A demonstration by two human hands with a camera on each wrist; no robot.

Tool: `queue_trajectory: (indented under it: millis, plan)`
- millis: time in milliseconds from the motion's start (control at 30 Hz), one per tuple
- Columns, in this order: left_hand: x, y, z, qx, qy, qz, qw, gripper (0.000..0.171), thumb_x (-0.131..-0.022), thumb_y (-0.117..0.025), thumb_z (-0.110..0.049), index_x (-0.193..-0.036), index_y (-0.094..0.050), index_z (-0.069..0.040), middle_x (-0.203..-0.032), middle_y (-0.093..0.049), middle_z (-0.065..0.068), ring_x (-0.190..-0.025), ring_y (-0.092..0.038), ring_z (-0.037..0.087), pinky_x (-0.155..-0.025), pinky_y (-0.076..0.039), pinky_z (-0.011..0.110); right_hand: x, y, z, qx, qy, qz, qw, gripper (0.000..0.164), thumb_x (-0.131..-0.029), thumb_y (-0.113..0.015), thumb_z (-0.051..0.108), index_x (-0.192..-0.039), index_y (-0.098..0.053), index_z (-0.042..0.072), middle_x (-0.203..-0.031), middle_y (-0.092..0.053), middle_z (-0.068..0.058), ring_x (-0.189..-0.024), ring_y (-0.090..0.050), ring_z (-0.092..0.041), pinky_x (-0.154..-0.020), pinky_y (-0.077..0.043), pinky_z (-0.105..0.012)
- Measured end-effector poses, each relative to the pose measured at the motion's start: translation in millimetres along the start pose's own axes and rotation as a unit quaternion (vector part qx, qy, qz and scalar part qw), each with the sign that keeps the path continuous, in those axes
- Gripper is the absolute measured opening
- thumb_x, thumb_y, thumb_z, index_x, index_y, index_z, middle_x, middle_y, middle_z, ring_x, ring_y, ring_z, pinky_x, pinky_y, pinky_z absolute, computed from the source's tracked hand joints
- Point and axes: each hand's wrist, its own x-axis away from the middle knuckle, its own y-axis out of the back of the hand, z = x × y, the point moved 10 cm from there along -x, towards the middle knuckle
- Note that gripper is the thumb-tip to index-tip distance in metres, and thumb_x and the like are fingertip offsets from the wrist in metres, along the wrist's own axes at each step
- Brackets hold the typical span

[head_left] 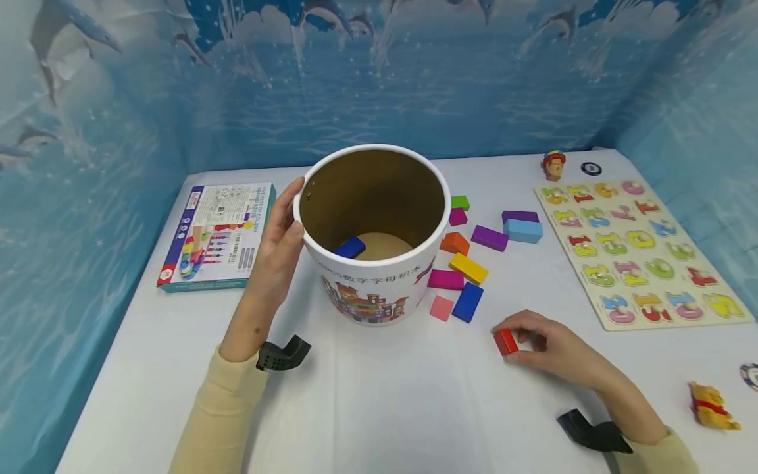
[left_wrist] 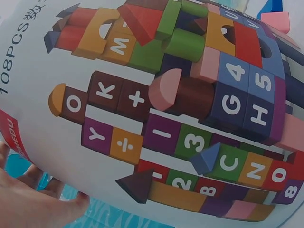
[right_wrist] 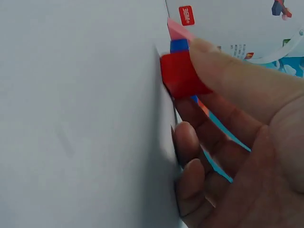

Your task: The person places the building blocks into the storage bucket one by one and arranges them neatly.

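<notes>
A white printed bucket [head_left: 367, 289] stands upright on the table, with a blue block [head_left: 350, 247] at its bottom. My left hand [head_left: 278, 243] rests against the bucket's outer left side, fingers and thumb reaching up to the rim; none show inside. In the left wrist view, fingertips [left_wrist: 71, 206] lie along the printed wall. My right hand [head_left: 553, 345] pinches a small red block [head_left: 506, 342] between thumb and fingers, low at the tabletop. The right wrist view shows the red block [right_wrist: 183, 73] close up, its underside partly hidden by the fingers.
Several coloured blocks, including a blue one [head_left: 468, 302], a yellow one [head_left: 468, 268] and a purple one [head_left: 489, 238], lie right of the bucket. A puzzle board [head_left: 642, 257] sits far right. A flat box [head_left: 216, 237] lies left; a bear figure [head_left: 712, 407] lies near right.
</notes>
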Motion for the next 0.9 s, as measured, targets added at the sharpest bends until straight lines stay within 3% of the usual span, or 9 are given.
queue_trajectory:
  millis: [100, 200, 400, 533, 700, 800, 900]
  plan:
    - [-0.7, 0.1, -0.9, -0.004, -0.001, -0.002, 1.0000, 0.065, -0.084, -0.057, -0.038, -0.139, -0.028, -0.019, -0.145, -0.020, 0.003, -0.132, -0.017, 0.020, -0.104, -0.013, 0.053, -7.1, 1.4, 0.8, -0.017, -0.004, 0.002, 1.000, 0.037, -0.077, -0.069, 0.024, -0.111, -0.058, 0.019, -0.099, -0.055, 0.004, -0.085, -0.046, -0.010, -0.064, -0.044, -0.020]
    - [-1.3, -0.5, 0.0, -0.005, 0.000, -0.001, 1.0000, 0.065, -0.084, -0.057, -0.038, -0.139, -0.028, -0.019, -0.145, -0.020, 0.002, -0.132, -0.016, 0.019, -0.105, -0.013, 0.053, -14.9, 0.8, 0.9, -0.070, -0.020, 0.023, 0.997, 0.038, -0.080, -0.066, 0.023, -0.115, -0.055, 0.015, -0.107, -0.055, -0.002, -0.093, -0.048, -0.011, -0.069, -0.048, -0.022]
    - [-2.0, -0.3, 0.6, -0.008, 0.001, -0.001, 1.0000, 0.066, -0.084, -0.057, -0.039, -0.139, -0.027, -0.019, -0.145, -0.020, 0.002, -0.132, -0.017, 0.019, -0.105, -0.014, 0.052, -32.5, 8.9, 25.2, -0.200, 0.005, 0.059, 0.978, 0.039, -0.084, -0.059, 0.010, -0.121, -0.048, 0.006, -0.115, -0.053, -0.008, -0.100, -0.053, -0.013, -0.074, -0.052, -0.035]
    - [-2.3, -0.1, -0.4, -0.005, -0.004, -0.001, 1.0000, 0.067, -0.084, -0.057, -0.039, -0.139, -0.027, -0.018, -0.144, -0.023, 0.000, -0.132, -0.019, 0.020, -0.104, -0.014, 0.053, -43.3, 31.0, 66.4, -0.260, 0.087, 0.084, 0.958, 0.037, -0.087, -0.051, -0.002, -0.123, -0.044, 0.003, -0.116, -0.053, -0.005, -0.104, -0.052, -0.016, -0.075, -0.051, -0.035]
    - [-1.2, 0.0, 1.0, 0.001, -0.008, 0.005, 1.0000, 0.065, -0.085, -0.056, -0.038, -0.140, -0.027, -0.017, -0.144, -0.024, 0.001, -0.131, -0.020, 0.022, -0.104, -0.015, 0.052, -57.6, 68.0, 135.1, -0.287, 0.205, 0.104, 0.930, 0.035, -0.088, -0.048, -0.003, -0.123, -0.045, 0.000, -0.118, -0.050, -0.012, -0.106, -0.049, -0.021, -0.073, -0.052, -0.031]
    - [0.3, 1.1, 2.0, -0.002, -0.004, 0.003, 1.0000, 0.065, -0.085, -0.056, -0.038, -0.139, -0.027, -0.018, -0.144, -0.023, 0.000, -0.132, -0.019, 0.020, -0.104, -0.015, 0.052, -73.9, 83.7, 174.8, -0.295, 0.207, 0.109, 0.927, 0.034, -0.088, -0.048, -0.004, -0.121, -0.046, 0.002, -0.118, -0.049, -0.013, -0.106, -0.050, -0.024, -0.074, -0.052, -0.033]
    - [1.4, 1.9, 2.1, -0.005, 0.001, 0.003, 1.0000, 0.063, -0.085, -0.055, -0.037, -0.139, -0.028, -0.020, -0.145, -0.021, 0.000, -0.132, -0.018, 0.020, -0.105, -0.015, 0.052, -95.9, 85.7, 210.2, -0.291, 0.176, 0.119, 0.933, 0.033, -0.088, -0.050, -0.001, -0.120, -0.047, 0.004, -0.119, -0.048, -0.015, -0.105, -0.053, -0.028, -0.079, -0.050, -0.036]
